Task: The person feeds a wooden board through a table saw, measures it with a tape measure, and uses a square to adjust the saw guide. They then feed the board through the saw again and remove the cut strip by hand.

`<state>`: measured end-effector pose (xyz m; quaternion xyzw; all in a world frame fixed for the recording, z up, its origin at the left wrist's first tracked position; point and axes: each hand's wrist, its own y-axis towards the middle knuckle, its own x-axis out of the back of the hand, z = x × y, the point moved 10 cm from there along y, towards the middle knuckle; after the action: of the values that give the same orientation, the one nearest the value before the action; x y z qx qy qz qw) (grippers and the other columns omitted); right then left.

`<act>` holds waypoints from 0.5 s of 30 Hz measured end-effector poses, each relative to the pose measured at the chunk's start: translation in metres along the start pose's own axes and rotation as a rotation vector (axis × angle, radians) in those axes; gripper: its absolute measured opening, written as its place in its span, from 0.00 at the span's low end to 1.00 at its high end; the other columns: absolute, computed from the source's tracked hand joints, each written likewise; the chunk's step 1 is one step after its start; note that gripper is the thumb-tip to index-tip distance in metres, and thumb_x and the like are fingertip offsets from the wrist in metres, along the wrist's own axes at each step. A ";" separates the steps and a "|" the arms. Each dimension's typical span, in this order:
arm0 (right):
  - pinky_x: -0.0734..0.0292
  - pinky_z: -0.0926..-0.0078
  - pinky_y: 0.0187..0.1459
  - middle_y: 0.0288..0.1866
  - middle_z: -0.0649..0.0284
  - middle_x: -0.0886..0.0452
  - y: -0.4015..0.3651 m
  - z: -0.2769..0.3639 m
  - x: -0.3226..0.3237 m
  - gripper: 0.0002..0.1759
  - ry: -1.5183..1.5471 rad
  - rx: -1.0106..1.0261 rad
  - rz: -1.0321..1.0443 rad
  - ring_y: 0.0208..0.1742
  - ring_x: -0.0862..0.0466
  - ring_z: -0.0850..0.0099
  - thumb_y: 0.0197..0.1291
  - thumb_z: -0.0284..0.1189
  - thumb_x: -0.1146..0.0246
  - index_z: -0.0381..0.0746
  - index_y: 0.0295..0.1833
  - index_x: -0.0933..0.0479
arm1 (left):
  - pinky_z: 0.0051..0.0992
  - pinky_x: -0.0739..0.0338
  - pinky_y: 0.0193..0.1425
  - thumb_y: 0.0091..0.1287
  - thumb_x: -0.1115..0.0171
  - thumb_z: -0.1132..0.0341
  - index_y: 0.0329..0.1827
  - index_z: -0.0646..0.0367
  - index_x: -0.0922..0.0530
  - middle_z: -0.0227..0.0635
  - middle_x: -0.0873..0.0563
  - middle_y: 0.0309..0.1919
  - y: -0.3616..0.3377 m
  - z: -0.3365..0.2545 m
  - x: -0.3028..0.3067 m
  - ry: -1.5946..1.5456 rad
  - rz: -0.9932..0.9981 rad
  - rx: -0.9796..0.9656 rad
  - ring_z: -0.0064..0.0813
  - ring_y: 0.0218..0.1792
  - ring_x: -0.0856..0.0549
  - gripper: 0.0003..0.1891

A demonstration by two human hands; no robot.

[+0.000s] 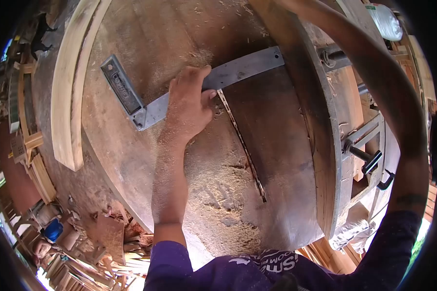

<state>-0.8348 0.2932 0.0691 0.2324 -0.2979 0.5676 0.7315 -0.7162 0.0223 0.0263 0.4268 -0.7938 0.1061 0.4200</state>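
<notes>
A metal try square (247,68) lies across a brown wooden worktop (286,131), its stock at the left and its blade reaching right. My left hand (190,102) grips the blade near the middle, fingers over the far edge and thumb on the near side. Fine sawdust coats the hand and forearm. From just below the blade, a narrow slot (241,138) runs down through the wood towards my body. My right arm stretches up along the right side, and the hand itself is past the top edge of the view.
Sawdust (218,199) is spread below my left hand. A long pale timber piece (70,92) lies at the left. Metal clamp hardware (366,157) sticks out at the right. Wood offcuts (77,262) are piled at lower left, and a plastic bag (386,22) sits at upper right.
</notes>
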 end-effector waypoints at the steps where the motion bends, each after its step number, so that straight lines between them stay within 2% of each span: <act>1: 0.41 0.61 0.70 0.71 0.41 0.34 -0.045 0.020 0.020 0.50 -0.265 -0.104 -0.004 0.71 0.33 0.52 0.62 0.62 0.44 0.31 0.73 0.43 | 0.44 0.30 0.59 0.59 0.34 0.77 0.59 0.59 0.26 0.46 0.22 0.48 -0.002 0.000 -0.002 -0.013 0.001 -0.005 0.53 0.53 0.22 0.24; 3: 0.41 0.62 0.71 0.71 0.39 0.34 -0.099 0.052 0.046 0.45 -0.253 0.037 0.018 0.71 0.32 0.51 0.64 0.54 0.41 0.31 0.73 0.41 | 0.44 0.30 0.58 0.59 0.34 0.77 0.59 0.59 0.26 0.46 0.22 0.48 -0.002 -0.002 -0.003 -0.005 0.020 0.032 0.53 0.53 0.22 0.24; 6: 0.21 0.68 0.52 0.51 0.55 0.19 -0.148 -0.055 0.135 0.28 0.363 -0.222 -0.299 0.53 0.18 0.72 0.69 0.46 0.42 0.34 0.62 0.26 | 0.44 0.30 0.58 0.59 0.35 0.77 0.60 0.59 0.26 0.47 0.22 0.49 0.000 0.000 0.000 0.026 0.012 0.053 0.52 0.53 0.22 0.24; 7: 0.20 0.69 0.50 0.49 0.60 0.19 -0.148 -0.110 0.107 0.27 0.781 -0.331 0.279 0.52 0.18 0.72 0.70 0.45 0.44 0.38 0.66 0.28 | 0.44 0.29 0.58 0.60 0.35 0.77 0.60 0.59 0.26 0.47 0.22 0.49 0.000 -0.002 0.001 0.036 0.002 0.046 0.52 0.53 0.22 0.23; 9: 0.20 0.80 0.35 0.40 0.68 0.20 -0.203 -0.134 0.092 0.20 0.518 -0.907 -0.194 0.42 0.17 0.76 0.71 0.42 0.43 0.41 0.60 0.25 | 0.43 0.29 0.59 0.60 0.35 0.77 0.60 0.60 0.26 0.48 0.22 0.50 -0.003 0.001 0.000 0.025 0.015 0.033 0.52 0.53 0.22 0.23; 10: 0.21 0.82 0.33 0.38 0.68 0.21 -0.191 -0.112 0.066 0.14 0.695 -0.768 -0.153 0.41 0.16 0.74 0.68 0.39 0.38 0.41 0.51 0.25 | 0.43 0.29 0.59 0.60 0.36 0.77 0.60 0.60 0.26 0.48 0.22 0.50 0.001 0.001 -0.003 0.033 0.025 0.031 0.52 0.53 0.22 0.23; 11: 0.19 0.78 0.36 0.38 0.66 0.20 -0.181 -0.106 0.064 0.12 0.684 -0.655 -0.189 0.42 0.16 0.74 0.67 0.36 0.36 0.38 0.47 0.25 | 0.43 0.29 0.59 0.60 0.36 0.77 0.60 0.60 0.26 0.48 0.22 0.50 0.003 -0.005 -0.003 0.004 0.019 0.000 0.52 0.53 0.22 0.23; 12: 0.17 0.70 0.43 0.39 0.66 0.20 -0.173 -0.116 0.066 0.12 0.578 -0.749 -0.191 0.44 0.16 0.72 0.64 0.30 0.36 0.39 0.51 0.25 | 0.43 0.29 0.59 0.60 0.36 0.77 0.60 0.60 0.26 0.48 0.22 0.50 0.002 -0.004 -0.002 0.009 0.024 0.028 0.52 0.53 0.22 0.22; 13: 0.17 0.70 0.43 0.39 0.66 0.20 -0.177 -0.120 0.077 0.12 0.570 -0.757 -0.208 0.44 0.16 0.72 0.64 0.30 0.36 0.39 0.51 0.25 | 0.43 0.30 0.59 0.61 0.36 0.77 0.60 0.61 0.26 0.48 0.22 0.51 0.000 -0.001 -0.001 0.020 0.036 0.066 0.52 0.54 0.22 0.22; 15: 0.17 0.66 0.47 0.41 0.63 0.18 -0.158 -0.087 0.086 0.18 -0.379 -0.254 0.262 0.46 0.16 0.67 0.60 0.21 0.38 0.44 0.56 0.24 | 0.43 0.29 0.59 0.60 0.36 0.77 0.59 0.61 0.26 0.48 0.22 0.51 0.000 0.000 -0.001 0.010 0.045 0.090 0.52 0.54 0.22 0.22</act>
<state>-0.6516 0.3726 0.0661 0.2004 -0.5261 0.5619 0.6061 -0.7155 0.0230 0.0252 0.4265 -0.7956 0.1532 0.4019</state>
